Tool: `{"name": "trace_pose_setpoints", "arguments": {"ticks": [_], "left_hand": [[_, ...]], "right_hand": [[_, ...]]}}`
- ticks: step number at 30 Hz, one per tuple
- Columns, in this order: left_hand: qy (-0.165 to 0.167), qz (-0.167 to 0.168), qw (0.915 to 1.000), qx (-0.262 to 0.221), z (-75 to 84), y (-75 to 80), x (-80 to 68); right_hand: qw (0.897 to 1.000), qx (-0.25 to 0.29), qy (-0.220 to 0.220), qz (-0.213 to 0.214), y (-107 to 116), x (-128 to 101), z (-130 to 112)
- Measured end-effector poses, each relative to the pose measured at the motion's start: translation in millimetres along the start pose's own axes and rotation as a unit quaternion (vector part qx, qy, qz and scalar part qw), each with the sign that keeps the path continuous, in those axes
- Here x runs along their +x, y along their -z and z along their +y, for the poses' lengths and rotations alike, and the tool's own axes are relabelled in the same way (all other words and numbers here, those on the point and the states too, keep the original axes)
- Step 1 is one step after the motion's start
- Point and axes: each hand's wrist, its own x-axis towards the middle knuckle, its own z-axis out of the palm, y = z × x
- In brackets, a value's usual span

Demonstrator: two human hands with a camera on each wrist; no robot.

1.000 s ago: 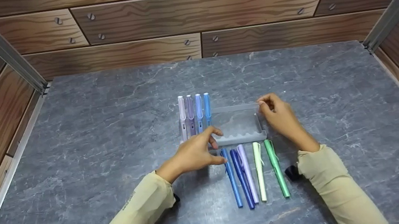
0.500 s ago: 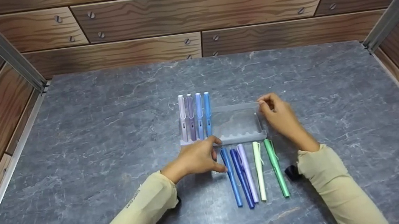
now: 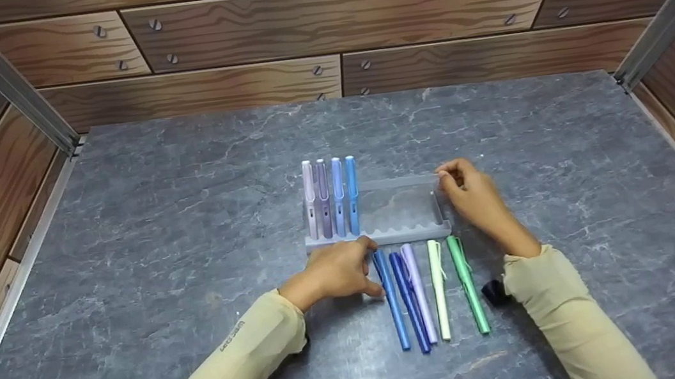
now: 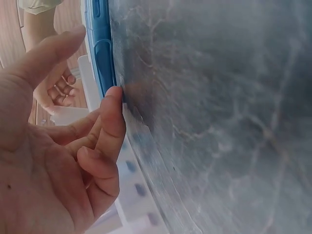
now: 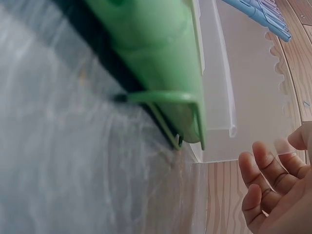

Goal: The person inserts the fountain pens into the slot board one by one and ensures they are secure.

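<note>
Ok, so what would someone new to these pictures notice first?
Probably the four purple and blue pens lined up at the left end of the clear rack, bright against the dark table. Next come the five loose pens in front of it, ending in a vivid green pen on the right. The left hand is beside the leftmost loose pen, the right hand at the rack's far right corner.

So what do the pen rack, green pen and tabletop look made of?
Pen rack: likely frosted clear plastic; the tabletop shows through it. Green pen: likely plastic, maybe painted metal; smooth with a soft highlight. Tabletop: grey, pale-veined, with a soft sheen; stone or printed laminate, I can't tell.
</note>
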Motion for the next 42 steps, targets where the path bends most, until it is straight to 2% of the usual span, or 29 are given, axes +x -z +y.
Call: {"name": "trace_pose_setpoints", "arguments": {"ticks": [25, 32, 42], "left_hand": [[0.009, 0.016, 0.9992, 0.035, 1.3, -6.5, 4.6], [0.006, 0.028, 0.9983, 0.051, 1.4, -8.0, 4.4], [-0.008, 0.033, 0.9978, 0.057, 4.2, -10.4, 3.1]], "right_hand": [[1.000, -0.007, -0.005, 0.009, -0.8, -1.1, -1.0], [1.000, -0.011, -0.004, -0.002, 0.9, -2.3, -1.0], [1.000, -0.012, -0.004, 0.010, 0.0, -2.3, -1.2]]}}
